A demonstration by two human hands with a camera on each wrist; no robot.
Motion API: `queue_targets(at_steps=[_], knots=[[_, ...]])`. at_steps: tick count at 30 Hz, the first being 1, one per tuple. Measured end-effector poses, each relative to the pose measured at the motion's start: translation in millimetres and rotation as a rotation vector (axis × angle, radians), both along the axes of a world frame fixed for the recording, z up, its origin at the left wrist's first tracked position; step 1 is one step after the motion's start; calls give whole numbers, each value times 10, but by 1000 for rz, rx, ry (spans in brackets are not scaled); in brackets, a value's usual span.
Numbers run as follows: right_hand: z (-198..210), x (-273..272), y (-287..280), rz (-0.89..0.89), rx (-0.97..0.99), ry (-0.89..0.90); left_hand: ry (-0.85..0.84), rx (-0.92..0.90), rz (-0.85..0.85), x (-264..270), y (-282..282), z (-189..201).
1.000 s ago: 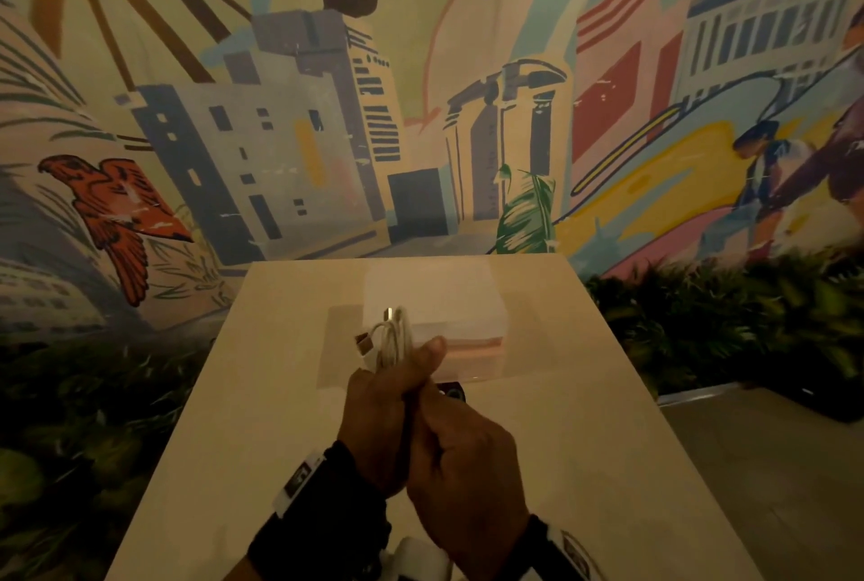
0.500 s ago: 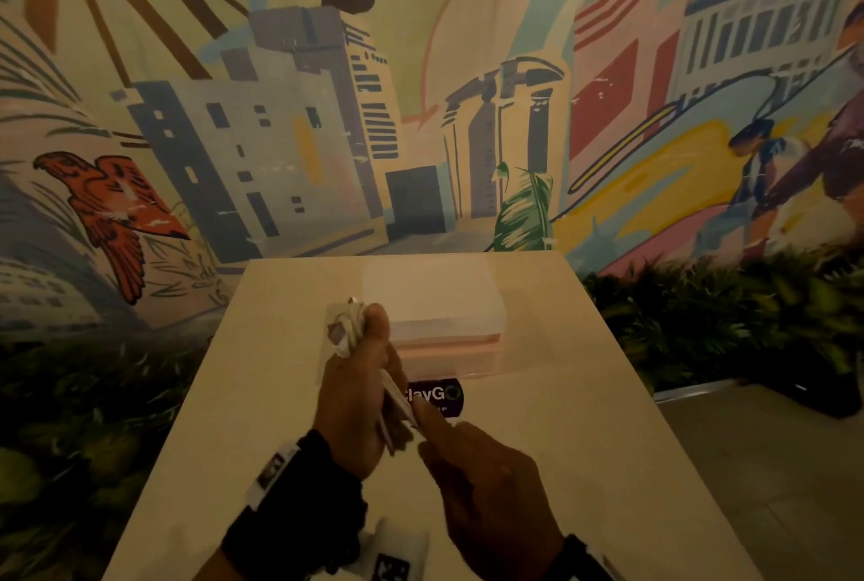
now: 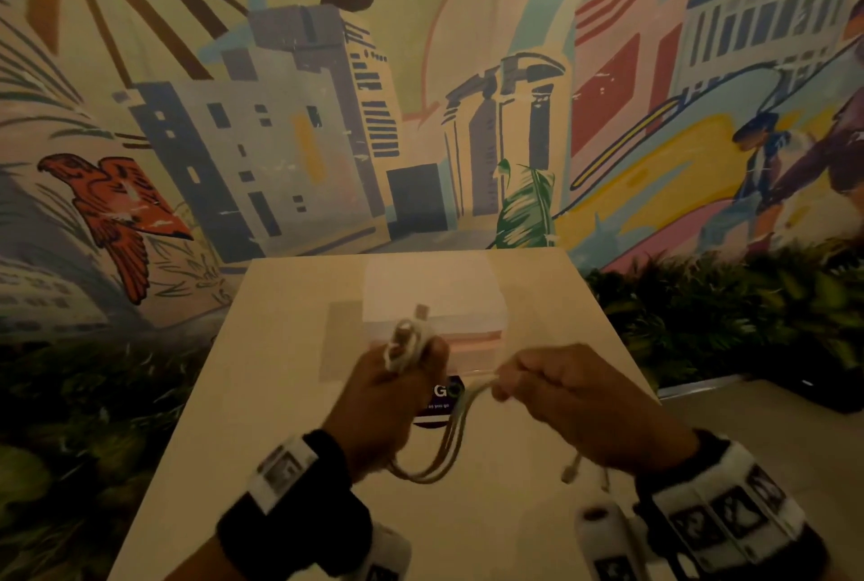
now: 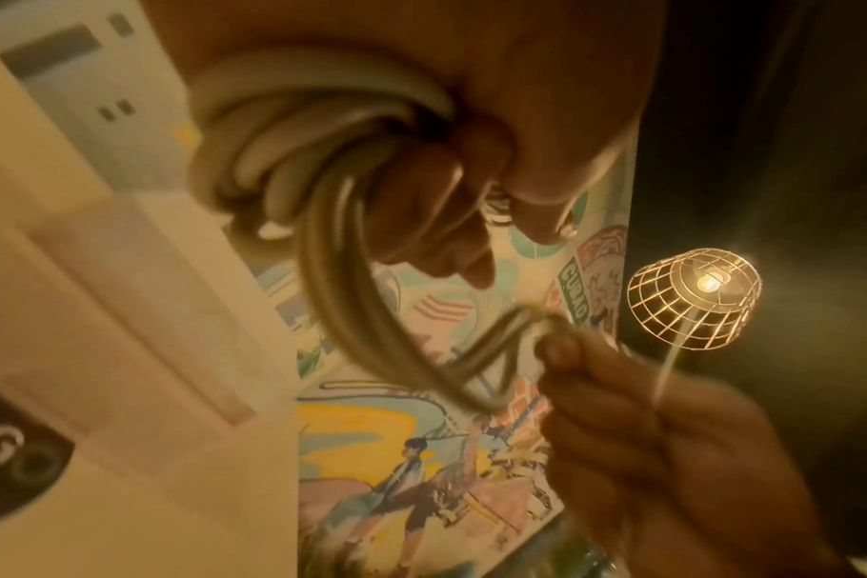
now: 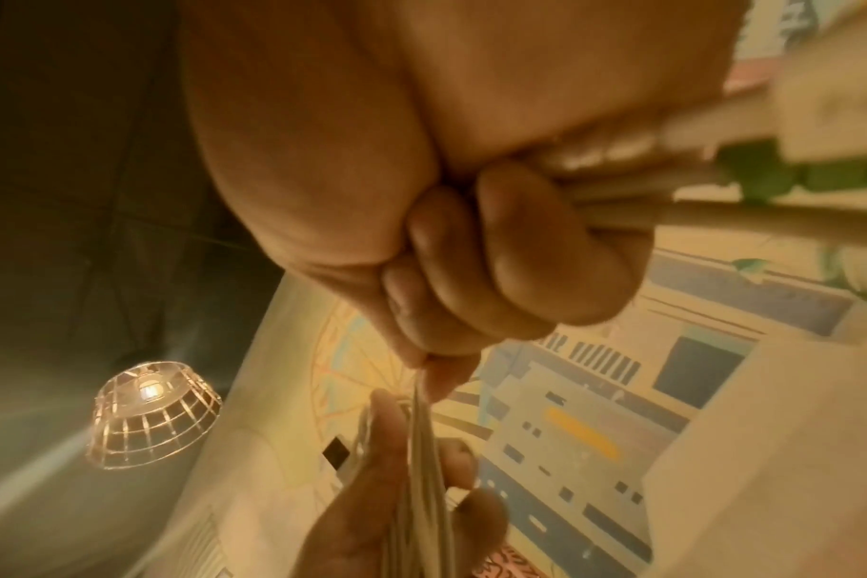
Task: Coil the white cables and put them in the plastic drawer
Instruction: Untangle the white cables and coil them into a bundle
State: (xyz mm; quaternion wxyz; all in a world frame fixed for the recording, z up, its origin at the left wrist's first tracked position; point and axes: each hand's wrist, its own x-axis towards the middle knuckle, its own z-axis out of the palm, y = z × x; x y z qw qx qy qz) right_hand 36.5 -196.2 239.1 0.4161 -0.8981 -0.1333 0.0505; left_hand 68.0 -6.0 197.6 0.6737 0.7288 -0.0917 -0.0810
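My left hand [image 3: 402, 374] grips a bundle of white cable loops [image 3: 409, 342], with a plug sticking out of the top. In the left wrist view the white cable [image 4: 293, 156] is wrapped in several turns against the palm. Several strands [image 3: 449, 435] sag from that fist and rise to my right hand [image 3: 542, 386], which pinches them; a loose plug end [image 3: 571, 470] hangs under the right wrist. The right wrist view shows the fingers [image 5: 510, 250] curled round the strands [image 5: 694, 191]. The translucent plastic drawer unit [image 3: 435, 300] stands on the table just beyond both hands.
The beige table [image 3: 280, 393] runs up to a painted mural wall. A dark purple label [image 3: 437, 403] lies on the table below the hands. Green plants [image 3: 724, 314] border the table on both sides. A wire-cage lamp [image 4: 694, 297] hangs overhead.
My hands were together at the bundle; now the right hand has moved right, drawing several strands out from the left fist. The left hand still grips the bundle.
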Motion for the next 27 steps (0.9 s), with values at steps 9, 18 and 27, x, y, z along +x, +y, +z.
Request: queue_targets(at_steps=[9, 18, 27], knots=[[-8, 183, 253, -84, 171, -98, 61, -160, -136, -124, -152, -55], [5, 245, -85, 116, 65, 110, 331, -465, -237, -91, 70, -139], [-360, 134, 186, -352, 311, -175, 355, -658, 53, 93, -56, -109]])
